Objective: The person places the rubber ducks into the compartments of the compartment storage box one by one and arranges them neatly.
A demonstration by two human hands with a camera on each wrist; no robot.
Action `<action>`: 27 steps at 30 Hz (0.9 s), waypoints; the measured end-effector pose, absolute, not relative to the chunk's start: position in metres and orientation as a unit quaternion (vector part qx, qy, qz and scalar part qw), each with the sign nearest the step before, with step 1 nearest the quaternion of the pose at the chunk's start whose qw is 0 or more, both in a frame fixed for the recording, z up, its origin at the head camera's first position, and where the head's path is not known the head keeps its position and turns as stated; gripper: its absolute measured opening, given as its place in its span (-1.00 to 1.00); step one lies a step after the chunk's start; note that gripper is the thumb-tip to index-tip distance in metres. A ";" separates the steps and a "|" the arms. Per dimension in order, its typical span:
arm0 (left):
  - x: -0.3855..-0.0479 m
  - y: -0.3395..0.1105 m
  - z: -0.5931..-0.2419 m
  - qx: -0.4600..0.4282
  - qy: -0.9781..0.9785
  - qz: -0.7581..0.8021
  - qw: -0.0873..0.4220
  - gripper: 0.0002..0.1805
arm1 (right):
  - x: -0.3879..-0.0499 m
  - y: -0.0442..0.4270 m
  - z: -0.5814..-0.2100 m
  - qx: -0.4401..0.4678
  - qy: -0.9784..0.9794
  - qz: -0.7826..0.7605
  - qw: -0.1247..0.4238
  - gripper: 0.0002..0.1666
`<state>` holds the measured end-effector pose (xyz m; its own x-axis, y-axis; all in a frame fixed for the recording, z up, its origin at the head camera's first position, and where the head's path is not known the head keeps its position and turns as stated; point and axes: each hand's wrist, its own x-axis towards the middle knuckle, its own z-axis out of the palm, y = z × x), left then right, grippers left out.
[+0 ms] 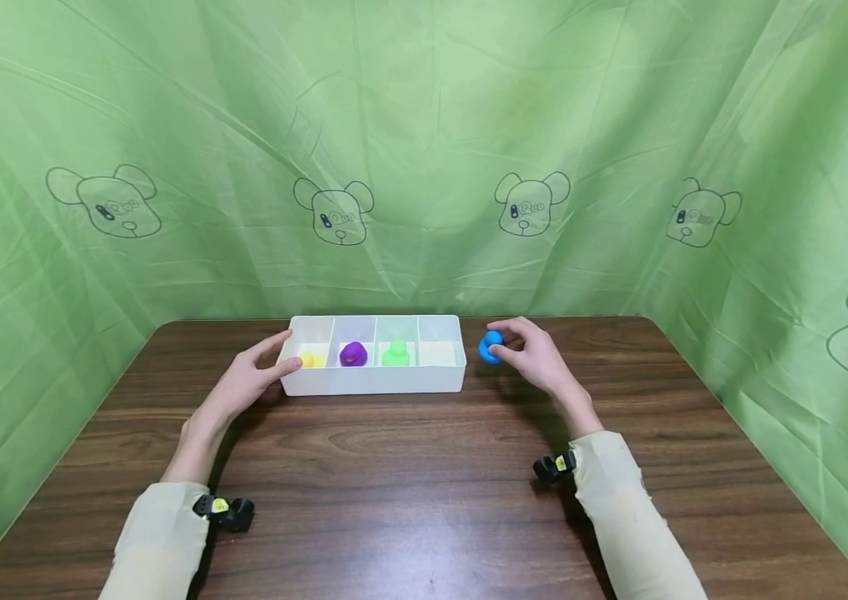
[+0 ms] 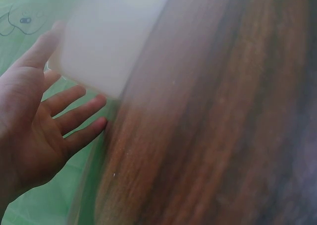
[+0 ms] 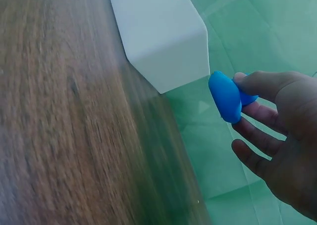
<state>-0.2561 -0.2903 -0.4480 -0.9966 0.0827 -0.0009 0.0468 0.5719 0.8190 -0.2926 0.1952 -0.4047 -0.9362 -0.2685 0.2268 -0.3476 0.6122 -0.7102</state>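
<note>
A white box (image 1: 371, 382) with a row of compartments stands near the back of the table. From left to right it holds a yellow toy (image 1: 309, 359), a purple toy duck (image 1: 353, 354) and a green toy duck (image 1: 396, 353); the rightmost compartment is bare. At the box's left end my left hand (image 1: 250, 377) rests with fingers spread, thumb over the front rim and fingertips against the end wall. My right hand (image 1: 539, 357) pinches a blue toy duck (image 3: 225, 97) between thumb and fingers, just right of the box and apart from it.
A brown wood-grain table (image 1: 364, 483) lies under both arms. Green cloth (image 1: 424, 167) with mouse-like outline drawings hangs behind the table and along its sides. Each sleeved wrist wears a small black camera, one at the left (image 1: 232, 512) and one at the right (image 1: 550, 468).
</note>
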 end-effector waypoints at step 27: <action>-0.255 -0.287 -0.446 0.034 0.883 0.467 0.020 -0.11 | -0.293 0.174 -0.400 0.201 -0.895 0.394 0.058 -0.60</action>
<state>-0.2548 -0.2871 -0.4459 -0.9969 0.0789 -0.0028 0.0421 0.5612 0.8266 -0.2925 0.1743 -0.4000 -0.9126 -0.3135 0.2625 -0.4053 0.6087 -0.6821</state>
